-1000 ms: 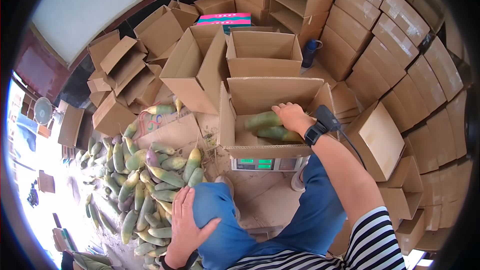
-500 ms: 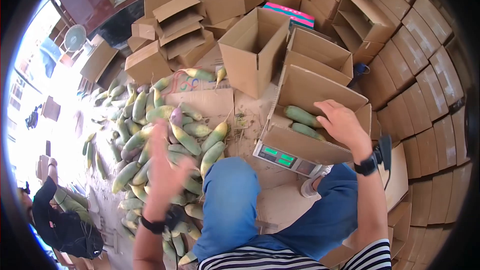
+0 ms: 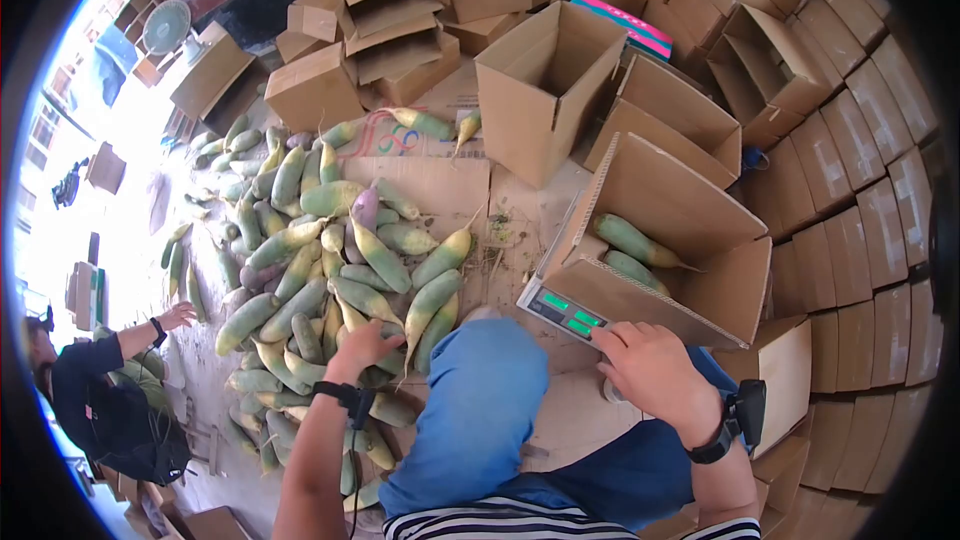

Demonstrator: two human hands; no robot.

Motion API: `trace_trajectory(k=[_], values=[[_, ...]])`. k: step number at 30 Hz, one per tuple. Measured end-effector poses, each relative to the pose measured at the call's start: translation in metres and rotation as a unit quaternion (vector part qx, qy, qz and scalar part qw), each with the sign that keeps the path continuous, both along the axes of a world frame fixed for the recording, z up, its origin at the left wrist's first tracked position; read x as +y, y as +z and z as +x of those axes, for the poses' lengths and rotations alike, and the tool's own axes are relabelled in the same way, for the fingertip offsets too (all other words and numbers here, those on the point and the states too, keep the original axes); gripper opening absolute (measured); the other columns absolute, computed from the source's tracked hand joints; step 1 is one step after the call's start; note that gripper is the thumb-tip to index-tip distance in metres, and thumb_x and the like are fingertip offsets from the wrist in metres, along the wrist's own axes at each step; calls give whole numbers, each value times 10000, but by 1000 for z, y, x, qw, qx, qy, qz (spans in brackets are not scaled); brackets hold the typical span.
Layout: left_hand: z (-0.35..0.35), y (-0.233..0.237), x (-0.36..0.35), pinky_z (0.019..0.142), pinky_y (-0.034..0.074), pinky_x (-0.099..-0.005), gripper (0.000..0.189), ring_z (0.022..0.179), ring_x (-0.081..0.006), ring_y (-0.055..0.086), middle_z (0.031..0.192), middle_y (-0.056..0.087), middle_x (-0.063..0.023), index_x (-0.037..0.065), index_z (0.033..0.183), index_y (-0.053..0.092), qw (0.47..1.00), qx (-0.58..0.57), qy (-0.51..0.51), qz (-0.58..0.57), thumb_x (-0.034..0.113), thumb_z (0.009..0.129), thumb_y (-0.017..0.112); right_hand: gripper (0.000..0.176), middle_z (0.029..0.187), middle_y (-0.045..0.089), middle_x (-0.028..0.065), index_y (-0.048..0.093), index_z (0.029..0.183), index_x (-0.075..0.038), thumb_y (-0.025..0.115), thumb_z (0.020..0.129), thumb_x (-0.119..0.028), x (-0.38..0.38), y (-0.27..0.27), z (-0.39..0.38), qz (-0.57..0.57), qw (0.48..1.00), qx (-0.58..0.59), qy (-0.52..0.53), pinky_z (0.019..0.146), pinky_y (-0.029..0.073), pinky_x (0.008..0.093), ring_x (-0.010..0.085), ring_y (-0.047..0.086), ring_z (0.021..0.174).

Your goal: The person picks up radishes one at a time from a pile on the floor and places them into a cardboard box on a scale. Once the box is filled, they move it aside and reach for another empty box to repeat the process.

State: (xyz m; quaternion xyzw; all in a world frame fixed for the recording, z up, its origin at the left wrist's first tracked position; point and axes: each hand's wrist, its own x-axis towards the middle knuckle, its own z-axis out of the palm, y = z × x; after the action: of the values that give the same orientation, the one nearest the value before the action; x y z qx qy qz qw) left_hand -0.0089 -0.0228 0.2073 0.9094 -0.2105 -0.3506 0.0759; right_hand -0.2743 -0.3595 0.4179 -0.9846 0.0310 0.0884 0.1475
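Observation:
My left hand (image 3: 362,348) rests low over the heap of green-and-white radishes (image 3: 300,270), its fingers apart against the ones beside my knee; no radish is lifted in it. My right hand (image 3: 650,370) holds nothing, its fingertips at the front edge of the digital scale (image 3: 566,312) with lit green displays. On the scale stands an open cardboard box (image 3: 690,185). Inside it lie two radishes, one long green one (image 3: 630,238) with a thin root and another (image 3: 632,270) partly hidden by the box's front wall.
Taller empty cartons (image 3: 518,70) stand behind the scale, and a wall of stacked boxes (image 3: 860,240) rises on the right. More cartons (image 3: 390,30) are piled at the back, near a fan (image 3: 168,28). Another person (image 3: 105,390) crouches at left, a hand reaching towards the heap.
My right hand has come out of the box and down to the scale's front edge. My left hand has dropped onto the radishes. The other person's arm has stretched towards the heap.

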Motion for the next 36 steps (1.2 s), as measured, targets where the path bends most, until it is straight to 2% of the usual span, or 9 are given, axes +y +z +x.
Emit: trace_trajectory(k=[3, 9, 12, 15, 20, 25, 27, 30, 36], values=[[-15, -50, 19, 892, 500, -484, 637, 1093, -419, 587, 1140, 615, -231, 13, 1214, 551, 1000, 1, 2, 30, 470, 799, 711, 394, 993, 612, 112, 602, 1152, -56, 713, 791, -166, 8, -9, 0, -47, 999, 2, 8, 802, 496, 398, 296, 617, 909], [11, -114, 58, 841, 518, -461, 511, 1028, -391, 624, 1070, 635, -235, 1, 1136, 583, 902, -321, 285, -53, 327, 783, 757, 392, 975, 612, 103, 617, 1131, -39, 719, 774, -165, 19, -17, 2, -29, 999, 6, 23, 783, 499, 399, 286, 621, 901], [41, -147, 78, 822, 521, -446, 555, 907, -377, 678, 910, 706, -202, 13, 1063, 645, 912, -99, 381, -113, 440, 736, 784, 392, 950, 609, 97, 616, 1127, -40, 717, 771, -170, 19, -24, 1, -15, 999, 25, 25, 778, 501, 401, 285, 621, 891], [46, -146, 68, 926, 500, -468, 622, 1069, -377, 634, 1114, 666, -222, 46, 1077, 662, 939, -105, 326, 23, 512, 680, 770, 383, 917, 603, 88, 615, 1117, -49, 714, 771, -180, 17, -28, -3, -29, 999, 30, 8, 771, 500, 403, 277, 623, 883], [29, -157, 59, 781, 525, -443, 464, 846, -386, 663, 907, 677, -211, -23, 967, 588, 924, -154, 318, -148, 299, 685, 766, 329, 863, 580, 73, 614, 1069, -69, 689, 778, -203, 15, -40, -6, -59, 998, 11, 18, 721, 485, 367, 249, 611, 842], [-15, -123, 58, 708, 490, -437, 357, 771, -354, 604, 842, 605, -197, 1, 951, 503, 931, -205, 154, -260, 190, 762, 740, 191, 837, 573, 62, 609, 963, -72, 602, 788, -147, 23, -43, -9, -87, 994, -58, -2, 694, 475, 340, 227, 600, 806], [-36, -105, 54, 767, 511, -382, 399, 857, -263, 620, 949, 619, -151, -3, 1080, 489, 882, -65, 259, -389, 103, 776, 724, 203, 834, 576, 60, 617, 969, -70, 590, 779, -133, 25, -46, -10, -87, 995, -47, 1, 696, 477, 333, 226, 603, 808], [-43, -53, 41, 859, 514, -353, 587, 1010, -243, 600, 1174, 575, -145, -23, 1340, 433, 884, -90, 208, -409, 11, 802, 664, 226, 838, 575, 57, 606, 985, -56, 580, 772, -127, 18, -39, -7, -81, 995, -55, -2, 703, 488, 342, 236, 608, 816], [-31, 129, -14, 995, 462, -382, 665, 1222, -253, 516, 1348, 483, -175, -40, 1441, 318, 798, -154, 207, -545, -23, 844, 611, 440, 1044, 608, 111, 559, 1208, -60, 650, 786, -144, 14, -7, 12, 61, 977, -202, -39, 827, 513, 400, 291, 631, 932]])
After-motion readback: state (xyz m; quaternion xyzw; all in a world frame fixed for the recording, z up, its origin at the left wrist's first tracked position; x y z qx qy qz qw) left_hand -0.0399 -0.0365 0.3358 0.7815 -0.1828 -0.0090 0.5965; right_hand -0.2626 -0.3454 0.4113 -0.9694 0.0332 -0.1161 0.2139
